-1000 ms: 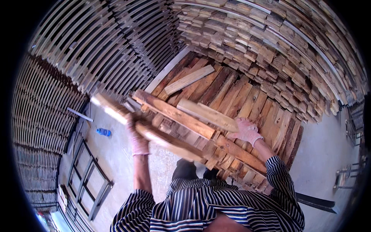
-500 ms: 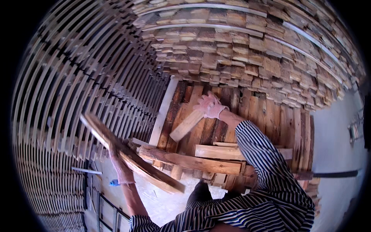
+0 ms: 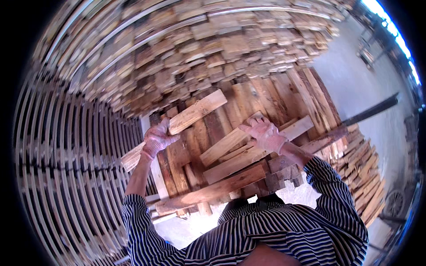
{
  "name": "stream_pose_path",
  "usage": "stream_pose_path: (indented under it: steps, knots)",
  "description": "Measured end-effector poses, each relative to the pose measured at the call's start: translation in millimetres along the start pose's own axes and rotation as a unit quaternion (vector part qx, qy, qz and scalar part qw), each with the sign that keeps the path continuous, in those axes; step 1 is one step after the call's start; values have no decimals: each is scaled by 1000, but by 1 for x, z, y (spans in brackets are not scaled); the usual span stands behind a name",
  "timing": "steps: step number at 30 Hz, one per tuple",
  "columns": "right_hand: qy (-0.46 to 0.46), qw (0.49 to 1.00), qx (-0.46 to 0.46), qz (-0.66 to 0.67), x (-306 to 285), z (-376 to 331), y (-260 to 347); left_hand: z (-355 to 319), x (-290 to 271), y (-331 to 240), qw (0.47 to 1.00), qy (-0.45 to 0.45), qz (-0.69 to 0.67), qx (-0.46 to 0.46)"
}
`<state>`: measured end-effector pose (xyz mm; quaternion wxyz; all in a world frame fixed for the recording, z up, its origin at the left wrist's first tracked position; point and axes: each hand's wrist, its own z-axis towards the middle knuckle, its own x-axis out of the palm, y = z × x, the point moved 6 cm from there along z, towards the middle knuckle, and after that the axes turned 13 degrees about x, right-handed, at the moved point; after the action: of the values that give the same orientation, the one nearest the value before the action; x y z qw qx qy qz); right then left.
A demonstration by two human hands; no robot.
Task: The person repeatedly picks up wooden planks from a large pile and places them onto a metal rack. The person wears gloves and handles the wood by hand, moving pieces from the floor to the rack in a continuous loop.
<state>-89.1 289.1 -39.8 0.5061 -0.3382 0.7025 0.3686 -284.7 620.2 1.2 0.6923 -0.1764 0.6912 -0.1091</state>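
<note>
Head view: the left hand [image 3: 156,140], swung up from beside the low pile [image 3: 230,177], grips a pale plank [image 3: 177,126] above it. The right hand [image 3: 265,133] has dropped flat, fingers spread, onto another plank [image 3: 230,144] atop that pile.

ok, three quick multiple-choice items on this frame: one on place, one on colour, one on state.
1. Where is the stack of slats?
A. on the person's left
B. on the person's right
C. behind the dark bar

2. What pattern is the shirt?
A. plain red
B. dark and white stripes
C. green checks

3. What is the left hand doing?
A. hanging free
B. pressing the floor
C. gripping a light plank

Answers:
1 A, the slats fill the left side of the view.
2 B, stripes show on both sleeves.
3 C, the gloved fingers wrap the plank; the right hand rests on another board.
</note>
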Motion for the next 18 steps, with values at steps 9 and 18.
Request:
stream_pose_path:
  steps: [9, 18]
  knots:
    - [-251, 938, 120, 209, 13, -117, -62, 152, 71, 34, 988, 117, 92, 32]
    - [-112, 895, 308, 302, 96, -237, -54, 158, 119, 67, 989, 118, 82, 17]
